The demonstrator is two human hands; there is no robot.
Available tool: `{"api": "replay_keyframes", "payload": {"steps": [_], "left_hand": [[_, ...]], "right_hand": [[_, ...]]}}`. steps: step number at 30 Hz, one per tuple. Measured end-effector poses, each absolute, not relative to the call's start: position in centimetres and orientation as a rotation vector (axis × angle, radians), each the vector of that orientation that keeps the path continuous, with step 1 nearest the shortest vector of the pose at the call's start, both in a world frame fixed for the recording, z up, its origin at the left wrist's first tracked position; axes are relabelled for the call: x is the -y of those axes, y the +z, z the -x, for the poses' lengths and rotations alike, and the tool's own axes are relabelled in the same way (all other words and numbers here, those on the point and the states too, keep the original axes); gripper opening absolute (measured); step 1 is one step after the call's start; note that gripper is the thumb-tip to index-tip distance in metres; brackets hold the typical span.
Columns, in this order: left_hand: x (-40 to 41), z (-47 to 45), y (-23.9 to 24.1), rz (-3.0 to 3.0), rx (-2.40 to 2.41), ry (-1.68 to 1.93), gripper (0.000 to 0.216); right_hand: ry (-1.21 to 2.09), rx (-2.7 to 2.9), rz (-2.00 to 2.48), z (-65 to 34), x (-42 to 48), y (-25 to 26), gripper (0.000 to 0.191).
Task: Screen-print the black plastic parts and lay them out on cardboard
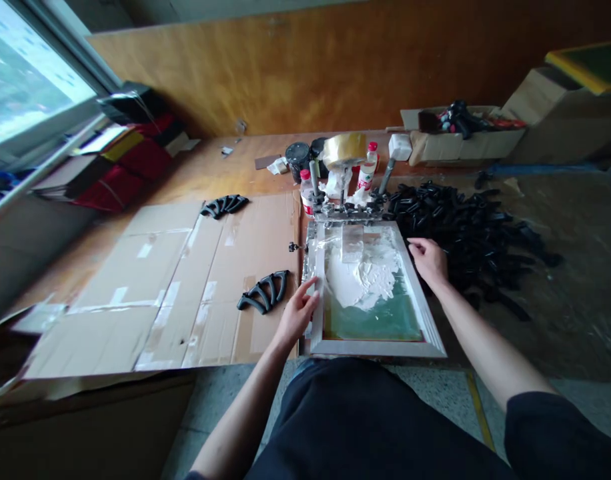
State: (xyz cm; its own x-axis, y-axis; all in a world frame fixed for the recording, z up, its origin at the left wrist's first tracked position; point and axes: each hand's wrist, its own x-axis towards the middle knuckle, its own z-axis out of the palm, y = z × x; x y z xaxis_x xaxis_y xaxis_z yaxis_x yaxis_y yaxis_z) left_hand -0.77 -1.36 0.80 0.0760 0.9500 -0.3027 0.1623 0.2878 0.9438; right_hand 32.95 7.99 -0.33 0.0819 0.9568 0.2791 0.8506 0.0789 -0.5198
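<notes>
A screen-printing frame (378, 348) lies in front of me, with a green mesh (385, 323) and thick white ink (365, 283) spread over its upper part. A flat squeegee blade (352, 244) rests in the ink near the far end. My left hand (298, 312) is at the frame's left edge, index finger stretched out and thumb apart. By the right edge is my right hand (429, 260), its fingers curled and the fingertips together; whether anything is between them is hidden. Clamps (348, 213) hold the frame's far side.
Black curved plastic pieces (450, 220) are heaped on the right. Two ribbed black pieces, a near one (264, 292) and a far one (224, 205), lie on the cardboard (175, 320). Bottles (368, 167), a tape roll (344, 148) and an open box (465, 143) stand behind.
</notes>
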Motion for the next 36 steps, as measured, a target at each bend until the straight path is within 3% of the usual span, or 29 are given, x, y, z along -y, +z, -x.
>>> {"api": "replay_keyframes", "payload": {"steps": [5,11,15,18,22,26,31,36], "left_hand": [[1.0,0.3,-4.5,-1.156,-1.52,0.743,0.064],[0.7,0.5,-5.8,-1.051,-1.51,0.727,0.063],[0.8,0.6,-6.3,-1.072,-1.515,0.716,0.06],[0.8,0.7,-6.3,-1.101,-1.518,0.7,0.059],[0.8,0.6,-5.9,-1.108,-1.5,0.735,0.058],[1.0,0.5,-5.6,-1.052,-1.473,0.779,0.062],[0.9,0.4,-4.3,-1.04,-1.468,0.772,0.065],[0.7,0.7,0.7,-0.962,-1.376,0.803,0.077]], "right_hand": [[0.078,2.107,1.549,-26.0,-10.6,2.5,0.059],[0.305,2.48,1.483,-22.5,-7.1,2.2,0.006],[0.394,2.728,1.059,-24.4,-3.8,2.1,0.025],[0.53,2.82,0.924,-25.1,-3.8,3.0,0.024],[0.47,2.655,1.148,-24.4,-4.2,2.8,0.019],[0.433,2.569,1.085,-24.6,-2.2,0.7,0.033],[0.447,2.487,1.243,-24.2,-3.7,1.5,0.025],[0.286,2.231,1.5,-24.6,-10.9,5.5,0.055]]}}
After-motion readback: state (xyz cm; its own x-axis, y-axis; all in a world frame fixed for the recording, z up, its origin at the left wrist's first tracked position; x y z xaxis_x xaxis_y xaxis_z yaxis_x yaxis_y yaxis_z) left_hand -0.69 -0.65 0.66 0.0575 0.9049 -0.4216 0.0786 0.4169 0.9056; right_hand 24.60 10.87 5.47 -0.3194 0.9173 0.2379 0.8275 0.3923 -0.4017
